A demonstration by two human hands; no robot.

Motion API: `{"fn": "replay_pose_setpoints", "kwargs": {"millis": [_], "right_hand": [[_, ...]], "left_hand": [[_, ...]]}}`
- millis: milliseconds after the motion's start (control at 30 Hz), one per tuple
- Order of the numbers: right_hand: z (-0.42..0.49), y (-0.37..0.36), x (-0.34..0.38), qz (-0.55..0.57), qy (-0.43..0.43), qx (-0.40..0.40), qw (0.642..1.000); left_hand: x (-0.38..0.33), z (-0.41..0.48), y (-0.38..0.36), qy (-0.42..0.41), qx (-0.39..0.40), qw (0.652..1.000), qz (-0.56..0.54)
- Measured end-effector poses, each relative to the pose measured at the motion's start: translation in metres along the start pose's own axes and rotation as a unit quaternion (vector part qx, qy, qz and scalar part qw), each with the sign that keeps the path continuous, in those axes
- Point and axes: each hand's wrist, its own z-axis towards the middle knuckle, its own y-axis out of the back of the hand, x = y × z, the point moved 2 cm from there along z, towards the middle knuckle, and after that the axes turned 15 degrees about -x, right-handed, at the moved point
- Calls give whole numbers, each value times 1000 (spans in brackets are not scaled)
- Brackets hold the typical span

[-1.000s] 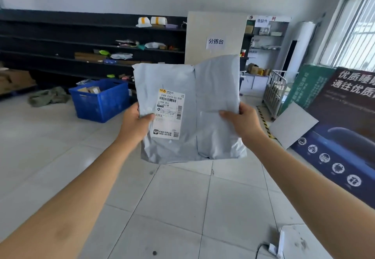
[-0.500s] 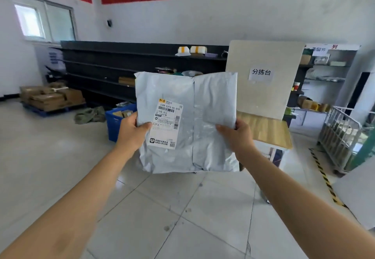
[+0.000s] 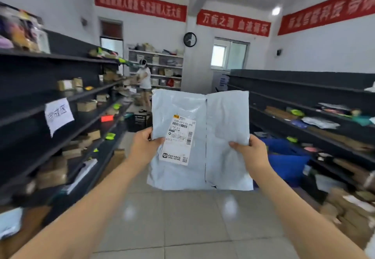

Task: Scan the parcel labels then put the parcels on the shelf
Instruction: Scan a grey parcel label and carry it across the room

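I hold a grey plastic mailer parcel [image 3: 219,137] upright in front of me with both hands. Its white shipping label [image 3: 179,140] faces me on the left half. My left hand [image 3: 145,146] grips the parcel's left edge, thumb on the label's edge. My right hand [image 3: 250,152] grips the right edge. A long dark shelf [image 3: 40,104] with boxes runs along my left. Another dark shelf [image 3: 316,98] with parcels runs along my right.
A tiled aisle [image 3: 182,218] runs between the two shelves. A person [image 3: 144,80] stands at the far end of the left shelf. A blue crate [image 3: 288,161] sits low on the right, brown boxes [image 3: 349,216] beside it. White shelving [image 3: 162,68] lines the back wall.
The view has swung left from the sorting table and blue crate to an aisle between two shelves. The parcel stays held in both hands the same way.
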Motion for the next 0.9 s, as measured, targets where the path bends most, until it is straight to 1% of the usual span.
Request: {"fn": "replay_pose_setpoints", "kwargs": {"millis": [133,233,300,433,533,633,800,900], "right_hand": [[50,-115,-22,53,-17,85,995],[78,-204,-32,89,-43,150,984],[96,-258,-34,104,-52,191,975],[134,-358,-36,128,-42,257,957],[158,-428,-46,139,-45,296,944],[179,-499,-54,154,-45,356,920],[206,-610,-52,180,-32,461,869],[210,-668,-47,189,-27,507,841]], "left_hand": [[41,67,31,-10,-62,998,15],[73,116,52,26,-112,993,30],[89,148,61,39,-150,987,53],[117,214,77,54,-216,970,95],[138,252,83,39,-265,955,129],[153,285,87,36,-310,937,155],[177,327,94,37,-410,901,137],[183,350,97,39,-451,878,155]]}}
